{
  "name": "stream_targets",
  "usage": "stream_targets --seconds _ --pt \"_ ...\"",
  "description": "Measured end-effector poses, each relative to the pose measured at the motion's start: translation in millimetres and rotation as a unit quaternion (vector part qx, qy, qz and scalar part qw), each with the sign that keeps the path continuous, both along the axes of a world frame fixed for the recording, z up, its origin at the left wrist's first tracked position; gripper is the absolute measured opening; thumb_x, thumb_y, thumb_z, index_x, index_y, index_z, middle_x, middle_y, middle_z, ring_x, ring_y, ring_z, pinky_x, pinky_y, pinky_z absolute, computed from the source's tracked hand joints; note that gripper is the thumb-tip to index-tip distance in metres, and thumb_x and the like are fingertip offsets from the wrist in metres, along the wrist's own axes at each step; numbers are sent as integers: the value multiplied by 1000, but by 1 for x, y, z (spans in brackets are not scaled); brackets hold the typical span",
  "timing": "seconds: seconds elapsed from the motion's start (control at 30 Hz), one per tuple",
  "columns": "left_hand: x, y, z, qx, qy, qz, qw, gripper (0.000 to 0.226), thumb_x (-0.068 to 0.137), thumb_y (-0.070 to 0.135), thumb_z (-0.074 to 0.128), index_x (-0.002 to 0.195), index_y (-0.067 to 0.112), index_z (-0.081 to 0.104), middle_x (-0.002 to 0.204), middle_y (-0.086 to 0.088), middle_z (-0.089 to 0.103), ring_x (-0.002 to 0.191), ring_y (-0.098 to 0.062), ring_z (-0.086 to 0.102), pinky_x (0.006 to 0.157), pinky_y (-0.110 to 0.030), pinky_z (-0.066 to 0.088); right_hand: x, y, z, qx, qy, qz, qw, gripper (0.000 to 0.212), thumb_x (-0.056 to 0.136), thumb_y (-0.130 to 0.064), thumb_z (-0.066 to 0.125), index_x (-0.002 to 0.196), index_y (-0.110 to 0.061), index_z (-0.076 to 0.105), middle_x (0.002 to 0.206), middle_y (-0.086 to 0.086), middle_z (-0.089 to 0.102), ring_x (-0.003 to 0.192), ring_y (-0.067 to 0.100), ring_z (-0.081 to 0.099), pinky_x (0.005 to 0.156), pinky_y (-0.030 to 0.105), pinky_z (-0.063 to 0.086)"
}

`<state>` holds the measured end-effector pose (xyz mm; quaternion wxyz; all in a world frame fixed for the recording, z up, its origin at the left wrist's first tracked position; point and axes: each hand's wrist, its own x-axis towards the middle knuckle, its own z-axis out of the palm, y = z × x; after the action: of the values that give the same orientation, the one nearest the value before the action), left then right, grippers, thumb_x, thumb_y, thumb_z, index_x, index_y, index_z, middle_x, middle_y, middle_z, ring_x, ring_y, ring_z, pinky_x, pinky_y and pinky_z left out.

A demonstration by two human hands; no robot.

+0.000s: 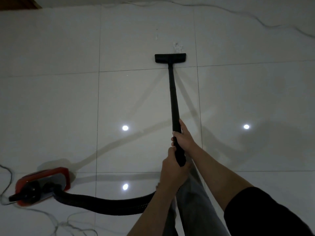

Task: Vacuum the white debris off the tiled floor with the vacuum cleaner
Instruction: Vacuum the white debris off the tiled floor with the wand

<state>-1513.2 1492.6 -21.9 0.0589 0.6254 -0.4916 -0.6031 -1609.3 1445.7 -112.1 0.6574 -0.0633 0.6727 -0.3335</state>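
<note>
You stand on a glossy pale tiled floor (pixel 51 103), working a black wand (pixel 173 99) that runs straight out ahead of you to a wide, flat black nozzle (pixel 170 57). The nozzle sits flat on a tile, just past a grout line. White debris (pixel 177 46) lies as a small scatter of crumbs touching or just beyond the nozzle's far edge, toward its right end; a few fainter specks (pixel 156 37) trail farther off along the same tile.

Your right hand (pixel 183 136) is wrapped round the wand higher up, fingers curled over the tube and thumb laid along it. Your left hand (pixel 172 165) grips the wand's lower end just behind the right, fingers closed round the black handle; the 2 hands nearly touch. A dark sleeve (pixel 265 213) covers your right upper arm.

A ribbed black hose (pixel 105 204) curves along the floor from below your left forearm to the vacuum (pixel 44 186), a red and black canister on the floor's near-left part. Thin cord (pixel 56 223) loops loosely beside it. 3 bright lamp reflections (pixel 125 128) shine on the tiles, and another cord (pixel 255 19) snakes along the floor's far edge.
</note>
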Motion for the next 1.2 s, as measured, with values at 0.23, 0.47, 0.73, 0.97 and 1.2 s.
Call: stream_targets --seconds 0.23,0.47,0.73,0.97,1.2 --pt "-32 -47 -4 -6 -21 -3 1000 31 83 21 67 103 28 44 81 5 61 66 -15 63 58 -29 55 -31 -51 -1 1 -9 19 1000 72 98 -5 47 153 -40 16 78 10 50 62 19 51 51 28 47" --pt "-48 -100 -9 1 -33 -6 999 30 80 9 64 101 21 47 73 8 58 57 -4 55 49 -14 44 -48 -104 -8 2 -9 22 1000 73 98 -3 46 153 -40 17 77 10 50 61 19 50 51 28 47" --pt "-57 -157 -31 9 -60 -33 998 36 77 16 63 105 24 42 83 -2 61 72 -22 62 60 -34 51 -57 -162 -31 3 -4 16 1000 74 98 -3 47 153 -43 17 74 10 49 57 19 49 50 29 46" --pt "-60 -185 -73 12 -83 -31 996 49 60 53 50 106 39 40 85 3 65 79 -26 64 76 -55 53 -62 -197 -59 -7 -4 8 1000 74 98 -3 48 150 -47 19 75 10 48 59 19 48 52 30 47" --pt "-75 -234 -69 27 -77 -19 997 50 72 39 58 118 30 43 85 4 66 74 -24 67 72 -49 57 -77 -242 -66 -12 -19 2 1000 75 98 -2 47 150 -48 19 75 8 47 59 19 47 52 30 47"
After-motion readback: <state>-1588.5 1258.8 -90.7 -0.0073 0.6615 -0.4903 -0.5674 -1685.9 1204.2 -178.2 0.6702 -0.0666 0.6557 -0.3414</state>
